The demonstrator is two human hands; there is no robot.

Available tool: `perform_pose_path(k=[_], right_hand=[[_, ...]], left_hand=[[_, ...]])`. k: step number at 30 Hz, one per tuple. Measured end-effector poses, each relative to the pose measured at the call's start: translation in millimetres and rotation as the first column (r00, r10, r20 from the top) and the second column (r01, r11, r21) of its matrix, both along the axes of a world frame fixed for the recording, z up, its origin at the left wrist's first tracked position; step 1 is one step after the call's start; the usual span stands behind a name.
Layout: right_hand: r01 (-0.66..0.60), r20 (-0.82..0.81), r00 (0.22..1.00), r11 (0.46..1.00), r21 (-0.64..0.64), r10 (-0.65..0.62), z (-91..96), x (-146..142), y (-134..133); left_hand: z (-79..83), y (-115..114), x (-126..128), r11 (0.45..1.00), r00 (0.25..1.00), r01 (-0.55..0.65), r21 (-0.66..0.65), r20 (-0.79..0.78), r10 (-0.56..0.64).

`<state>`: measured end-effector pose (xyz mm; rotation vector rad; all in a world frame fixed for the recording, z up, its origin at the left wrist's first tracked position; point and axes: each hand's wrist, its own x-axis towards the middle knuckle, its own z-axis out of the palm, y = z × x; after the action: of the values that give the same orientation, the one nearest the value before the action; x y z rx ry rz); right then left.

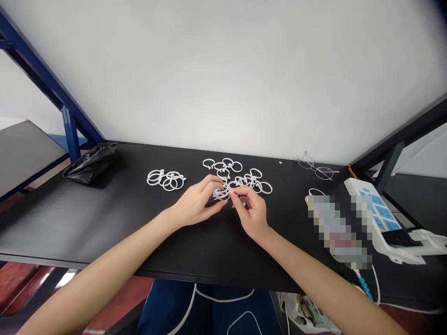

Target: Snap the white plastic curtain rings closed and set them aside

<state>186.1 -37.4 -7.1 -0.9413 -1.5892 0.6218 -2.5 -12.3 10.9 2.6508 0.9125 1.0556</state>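
My left hand [199, 201] is curled around a small bunch of white plastic rings [220, 192], which look like curtain rings with small tabs. From the other side my right hand [252, 210] pinches the bunch's edge between thumb and forefinger. How many rings each hand grips is hidden by the fingers. Just beyond my right hand lies a loose heap of similar rings [266, 188]. Several more rings [208, 163] are scattered farther back, and a separate group of rings [170, 181] lies to the left of my left hand.
The black table [115, 209] meets a pale wall. A black plastic bag [92, 164] lies at its left end. To the right are eyeglasses [324, 173], a blurred phone-like object [337, 228] with a cable, and a white power strip [380, 211]. A white cord [223, 300] hangs across my lap.
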Motion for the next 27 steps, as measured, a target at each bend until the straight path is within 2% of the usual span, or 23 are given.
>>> perform_pose_path(k=[3,8,13,17,19,23,27], right_hand=[[-0.036,-0.049,0.998,0.998,-0.049,0.033,-1.3,-0.6,-0.2],[-0.131,-0.097,0.988,0.988,-0.085,0.122,0.1,-1.9,-1.8],[-0.168,-0.086,0.983,0.982,-0.089,0.160,2.6,-2.1,-2.4],[-0.143,-0.010,0.990,0.986,-0.091,0.143,3.5,-0.6,-2.5],[-0.168,0.056,0.983,0.980,-0.111,0.175,3.4,0.8,-2.7],[-0.236,0.201,0.944,0.962,-0.136,0.260,1.2,2.9,-3.4],[-0.246,0.249,0.928,0.958,-0.144,0.276,-1.0,2.5,-4.4]], left_hand=[[1.4,0.1,-0.5,0.998,1.000,-0.006,-0.061,0.013,0.006],[1.0,2.2,-2.1,0.965,0.998,0.050,-0.257,-0.010,-0.055],[-1.2,3.4,0.1,0.909,0.992,0.100,-0.406,0.107,-0.061],[2.1,2.9,2.6,0.869,0.984,0.091,-0.487,0.181,-0.002],[3.4,3.4,2.9,0.849,0.982,0.093,-0.521,0.189,0.009],[2.5,5.3,2.0,0.811,0.978,0.140,-0.568,0.209,-0.022],[2.2,5.8,1.0,0.790,0.977,0.163,-0.591,0.207,-0.047]])
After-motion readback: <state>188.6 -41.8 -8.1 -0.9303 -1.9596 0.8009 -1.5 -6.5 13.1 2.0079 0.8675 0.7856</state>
